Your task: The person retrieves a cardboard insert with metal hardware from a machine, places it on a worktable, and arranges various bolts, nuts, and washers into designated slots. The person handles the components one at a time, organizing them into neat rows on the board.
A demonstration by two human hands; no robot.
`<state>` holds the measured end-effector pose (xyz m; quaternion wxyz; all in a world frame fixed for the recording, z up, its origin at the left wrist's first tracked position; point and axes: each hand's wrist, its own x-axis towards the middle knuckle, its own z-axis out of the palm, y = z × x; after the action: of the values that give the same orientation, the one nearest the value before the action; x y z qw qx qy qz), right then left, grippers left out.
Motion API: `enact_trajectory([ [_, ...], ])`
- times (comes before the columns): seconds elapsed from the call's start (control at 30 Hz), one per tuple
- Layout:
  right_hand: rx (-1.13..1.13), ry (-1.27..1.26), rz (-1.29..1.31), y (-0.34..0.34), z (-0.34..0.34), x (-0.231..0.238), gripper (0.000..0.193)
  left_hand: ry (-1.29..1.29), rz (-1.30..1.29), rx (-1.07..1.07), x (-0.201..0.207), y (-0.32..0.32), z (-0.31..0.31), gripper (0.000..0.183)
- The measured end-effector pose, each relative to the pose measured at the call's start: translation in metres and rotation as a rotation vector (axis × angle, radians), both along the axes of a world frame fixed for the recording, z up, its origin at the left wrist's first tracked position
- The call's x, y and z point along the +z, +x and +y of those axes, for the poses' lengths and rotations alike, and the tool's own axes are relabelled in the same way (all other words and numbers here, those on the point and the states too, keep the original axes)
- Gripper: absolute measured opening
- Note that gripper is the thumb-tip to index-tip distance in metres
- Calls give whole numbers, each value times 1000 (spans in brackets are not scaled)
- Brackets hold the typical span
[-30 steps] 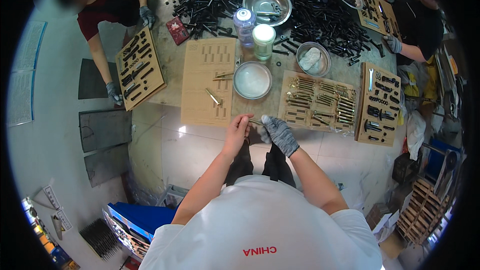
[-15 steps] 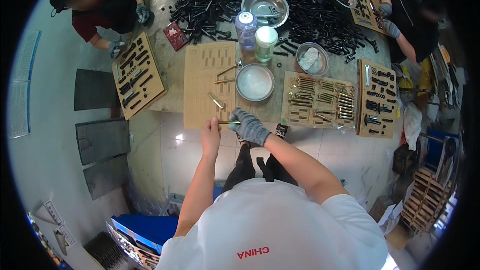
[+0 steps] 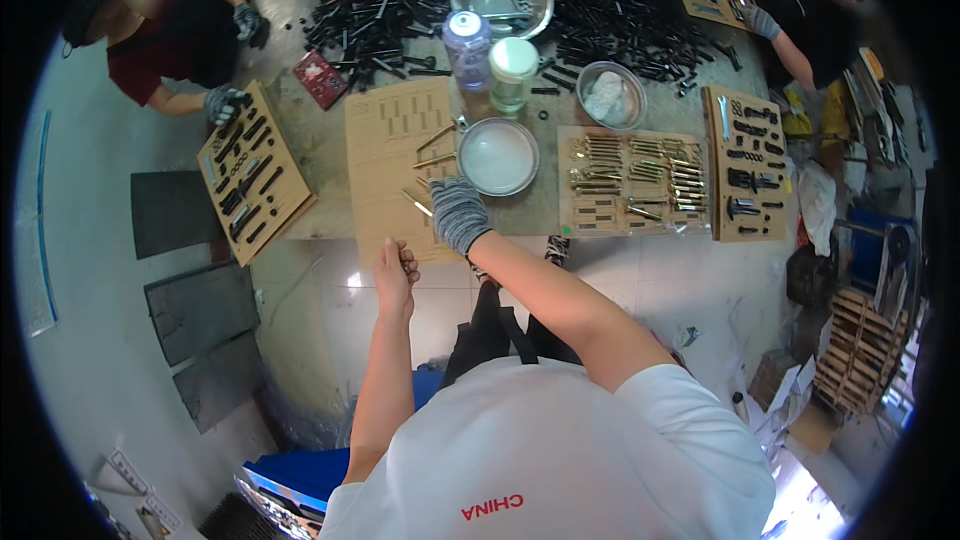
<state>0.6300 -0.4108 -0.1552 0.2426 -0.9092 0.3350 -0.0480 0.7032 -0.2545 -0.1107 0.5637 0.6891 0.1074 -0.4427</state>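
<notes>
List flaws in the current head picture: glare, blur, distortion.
Head view: glare on the tiled floor, just left of the bare left hand; head view: washed-out brightness at lower right; head view: the co-worker's head at upper left is blurred; head view: the black bolts merge into dark clutter; head view: a dark rounded fisheye rim cuts off the corners.

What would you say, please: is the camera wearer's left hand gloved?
No, the left hand is bare; the right hand wears a grey glove.

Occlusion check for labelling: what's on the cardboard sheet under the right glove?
Gold-coloured bolts lie toward the right side of the cardboard sheet. The gloved right hand covers part of that side; whatever is beneath it can't be seen.
</notes>
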Motion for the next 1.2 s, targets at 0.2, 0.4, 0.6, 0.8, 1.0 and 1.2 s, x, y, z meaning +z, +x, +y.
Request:
enact_trajectory([
  [0.2,-183,-149,-264,-115,-37,13,27,-51,163,-150,-1,-33,-4,17],
  [0.4,-309,-189,373,-247,-110,-1,27,-114,299,-305,1,-73,-25,19],
  [0.6,-85,-215,495,-256,-122,-22,24,-63,309,-394,3,-114,-59,22],
  [0.8,82,-186,411,-267,-133,-22,25,-111,292,-371,7,-136,-92,26],
  [1.0,-195,858,-222,-251,-69,30,27,-140,98,-481,18,-157,-117,31],
  [1.2,-378,1357,-219,-226,-55,67,25,-168,39,-483,29,-141,-103,27],
])
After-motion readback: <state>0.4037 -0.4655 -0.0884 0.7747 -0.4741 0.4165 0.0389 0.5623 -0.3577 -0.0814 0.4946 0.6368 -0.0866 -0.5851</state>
